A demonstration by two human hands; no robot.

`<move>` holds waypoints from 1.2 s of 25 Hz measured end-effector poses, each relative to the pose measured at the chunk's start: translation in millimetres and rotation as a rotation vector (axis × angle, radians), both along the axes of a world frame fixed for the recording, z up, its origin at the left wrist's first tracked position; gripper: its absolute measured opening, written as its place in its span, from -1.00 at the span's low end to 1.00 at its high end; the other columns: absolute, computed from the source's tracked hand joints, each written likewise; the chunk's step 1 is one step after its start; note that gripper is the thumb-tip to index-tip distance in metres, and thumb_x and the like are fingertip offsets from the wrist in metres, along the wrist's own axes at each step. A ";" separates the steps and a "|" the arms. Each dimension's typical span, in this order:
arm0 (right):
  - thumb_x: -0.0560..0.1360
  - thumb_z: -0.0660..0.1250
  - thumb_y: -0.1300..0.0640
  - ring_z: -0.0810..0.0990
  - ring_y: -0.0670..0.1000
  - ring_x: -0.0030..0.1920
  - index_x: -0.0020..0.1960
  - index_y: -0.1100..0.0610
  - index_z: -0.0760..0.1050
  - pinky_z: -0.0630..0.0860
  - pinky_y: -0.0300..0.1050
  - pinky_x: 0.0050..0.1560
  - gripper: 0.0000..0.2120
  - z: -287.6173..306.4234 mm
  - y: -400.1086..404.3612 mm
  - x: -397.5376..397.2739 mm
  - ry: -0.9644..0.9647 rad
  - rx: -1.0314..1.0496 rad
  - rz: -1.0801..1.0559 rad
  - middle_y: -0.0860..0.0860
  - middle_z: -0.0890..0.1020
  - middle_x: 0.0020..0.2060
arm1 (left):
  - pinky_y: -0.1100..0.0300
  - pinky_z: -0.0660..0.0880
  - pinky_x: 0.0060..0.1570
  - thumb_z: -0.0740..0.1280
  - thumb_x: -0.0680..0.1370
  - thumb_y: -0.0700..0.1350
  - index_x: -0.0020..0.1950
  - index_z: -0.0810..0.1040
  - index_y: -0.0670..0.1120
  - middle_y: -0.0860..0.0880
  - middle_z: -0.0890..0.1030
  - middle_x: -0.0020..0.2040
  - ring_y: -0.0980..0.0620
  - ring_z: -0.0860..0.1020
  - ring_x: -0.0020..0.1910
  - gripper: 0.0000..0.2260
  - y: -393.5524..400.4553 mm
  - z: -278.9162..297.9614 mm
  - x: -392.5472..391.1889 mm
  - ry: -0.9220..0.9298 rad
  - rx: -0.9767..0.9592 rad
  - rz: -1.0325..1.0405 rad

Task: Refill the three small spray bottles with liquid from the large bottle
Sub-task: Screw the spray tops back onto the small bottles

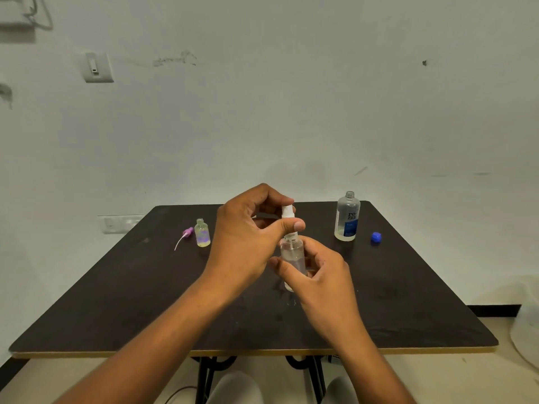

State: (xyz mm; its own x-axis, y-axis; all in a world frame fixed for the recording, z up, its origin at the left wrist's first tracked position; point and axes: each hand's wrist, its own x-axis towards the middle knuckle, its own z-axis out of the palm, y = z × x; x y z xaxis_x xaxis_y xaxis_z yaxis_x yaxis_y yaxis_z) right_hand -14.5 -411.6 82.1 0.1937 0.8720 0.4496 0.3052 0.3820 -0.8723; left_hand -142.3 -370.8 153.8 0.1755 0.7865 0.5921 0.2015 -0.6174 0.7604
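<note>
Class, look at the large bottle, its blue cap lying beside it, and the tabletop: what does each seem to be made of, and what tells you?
Large bottle: probably clear glossy plastic; liquid shows through it.
Blue cap: opaque moulded plastic, by its even colour.
Tabletop: likely dark matt laminate on board; a pale edge shows in front.

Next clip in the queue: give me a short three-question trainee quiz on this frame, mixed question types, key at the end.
1. True or false: the large bottle stands open, its blue cap lying on the table beside it.
2. Which hand grips the body of the clear spray bottle?
A. left hand
B. right hand
3. Fill in: the purple spray head lies just to the ____ of the small open bottle.

Key: 1 true; 2 B; 3 left.
</note>
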 end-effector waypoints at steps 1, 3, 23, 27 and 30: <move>0.50 0.50 -0.05 0.67 -0.07 -0.05 0.08 -0.16 0.62 0.67 -0.06 -0.07 -0.82 -0.3 0.2 0.2 -0.001 0.003 -0.003 -0.15 0.70 -0.10 | 0.32 0.63 -0.08 0.61 0.40 -0.14 -0.03 0.67 0.02 0.15 0.72 -0.10 0.19 0.70 -0.07 -0.78 0.8 -1.0 -0.2 -0.008 -0.009 -0.010; 0.50 0.50 -0.04 0.67 -0.09 -0.02 0.11 -0.16 0.62 0.65 -0.13 -0.07 -0.80 -0.7 1.1 0.5 -0.004 0.014 -0.005 -0.16 0.70 -0.08 | 0.31 0.63 -0.09 0.60 0.40 -0.18 -0.03 0.67 -0.02 0.12 0.73 -0.10 0.16 0.70 -0.07 -0.79 1.4 -3.7 -0.2 -0.021 -0.029 -0.041; 0.51 0.49 -0.01 0.67 -0.06 -0.06 0.09 -0.14 0.64 0.68 -0.06 -0.09 -0.84 0.9 6.1 -1.1 0.076 0.000 0.011 -0.12 0.71 -0.12 | 0.29 0.47 0.23 0.34 0.64 -0.20 0.24 0.67 0.02 0.16 0.72 0.10 0.26 0.63 0.16 -0.77 17.2 20.7 -16.3 0.283 -0.362 -0.263; 0.51 0.48 -0.01 0.67 -0.07 -0.05 0.06 -0.14 0.64 0.67 0.00 -0.03 -0.87 4.7 5.5 -0.8 0.061 0.007 -0.005 -0.13 0.71 -0.11 | 0.23 0.62 -0.11 0.55 0.46 0.00 -0.02 0.69 0.01 0.06 0.72 -0.11 0.17 0.67 -0.11 -0.85 11.8 16.6 -6.6 0.098 -0.237 -0.056; 0.52 0.48 -0.01 0.68 -0.08 -0.03 0.08 -0.14 0.64 0.66 -0.05 -0.01 -0.85 7.4 4.6 -1.4 0.044 0.006 0.009 -0.13 0.72 -0.09 | 0.15 0.65 -0.10 0.61 0.38 -0.02 -0.11 0.70 -0.03 0.02 0.72 -0.18 0.09 0.68 -0.18 -0.81 10.0 14.0 -3.5 0.127 -0.183 -0.001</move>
